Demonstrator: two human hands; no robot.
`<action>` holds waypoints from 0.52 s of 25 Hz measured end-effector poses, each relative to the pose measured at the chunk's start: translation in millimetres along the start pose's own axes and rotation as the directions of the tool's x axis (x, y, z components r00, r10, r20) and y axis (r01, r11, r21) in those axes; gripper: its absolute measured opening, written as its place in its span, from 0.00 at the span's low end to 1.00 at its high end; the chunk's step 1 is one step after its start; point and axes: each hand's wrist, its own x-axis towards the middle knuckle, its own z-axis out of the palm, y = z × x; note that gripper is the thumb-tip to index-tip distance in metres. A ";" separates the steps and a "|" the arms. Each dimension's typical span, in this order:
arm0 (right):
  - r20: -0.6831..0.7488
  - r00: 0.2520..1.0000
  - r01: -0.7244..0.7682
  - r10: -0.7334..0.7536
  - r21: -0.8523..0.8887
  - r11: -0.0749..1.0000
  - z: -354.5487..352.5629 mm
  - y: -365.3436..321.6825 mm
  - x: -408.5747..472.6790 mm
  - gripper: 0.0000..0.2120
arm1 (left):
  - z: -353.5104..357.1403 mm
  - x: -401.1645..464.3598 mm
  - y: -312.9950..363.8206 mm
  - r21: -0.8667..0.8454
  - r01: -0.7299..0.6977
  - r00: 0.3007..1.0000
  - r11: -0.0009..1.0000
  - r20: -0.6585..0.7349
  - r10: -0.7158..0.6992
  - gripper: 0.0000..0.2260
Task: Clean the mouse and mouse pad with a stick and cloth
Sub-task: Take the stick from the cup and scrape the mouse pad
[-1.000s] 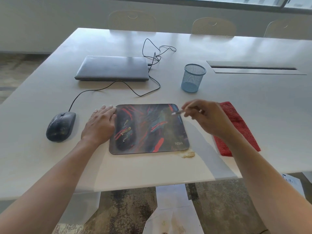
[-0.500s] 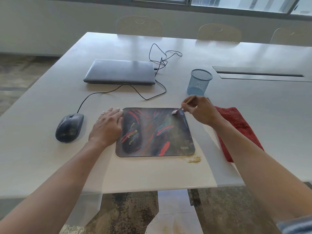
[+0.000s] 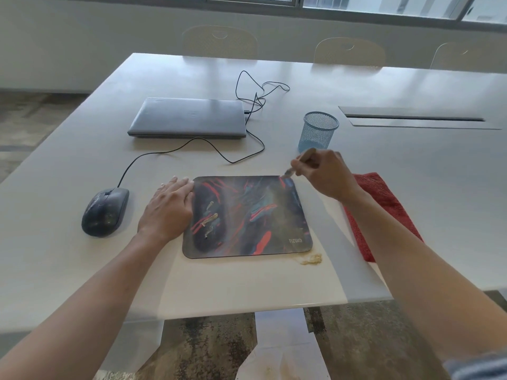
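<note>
A dark mouse pad [image 3: 248, 218] with red and blue streaks lies near the table's front edge, with beige smears on its left part. My left hand [image 3: 168, 209] rests flat on the table, fingers touching the pad's left edge. My right hand [image 3: 325, 178] pinches a thin stick [image 3: 297, 165] whose tip touches the pad's far right corner. A dirty black wired mouse [image 3: 105, 211] sits to the left of my left hand. A red cloth [image 3: 384, 204] lies right of the pad, partly under my right forearm.
A closed grey laptop [image 3: 188, 117] lies behind the pad, with the mouse cable looping beside it. A blue mesh cup [image 3: 318, 131] stands just beyond my right hand. A small pile of beige crumbs [image 3: 311, 259] lies at the pad's near right corner. Chairs line the far side.
My right hand has turned the stick more upright and shifted slightly away, its tip staying at the pad's far right corner. My left hand keeps its place on the pad's edge.
</note>
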 end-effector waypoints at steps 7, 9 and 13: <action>0.047 0.999 0.019 -0.017 -0.043 0.999 -4.4 10.8 -45.6 0.10 | -0.4 -0.5 1.4 0.004 -0.002 1.000 1.000 0.004 0.002 0.18; 0.090 0.996 0.015 -0.014 -0.003 1.000 -15.0 11.7 -64.8 0.10 | -0.5 -0.5 1.4 0.007 -0.003 1.000 1.000 -0.004 0.003 0.18; 0.077 0.997 -0.008 0.008 0.002 1.000 -24.7 8.1 -61.5 0.09 | -0.2 -0.7 2.6 0.003 -0.014 1.000 1.000 -0.016 0.014 0.17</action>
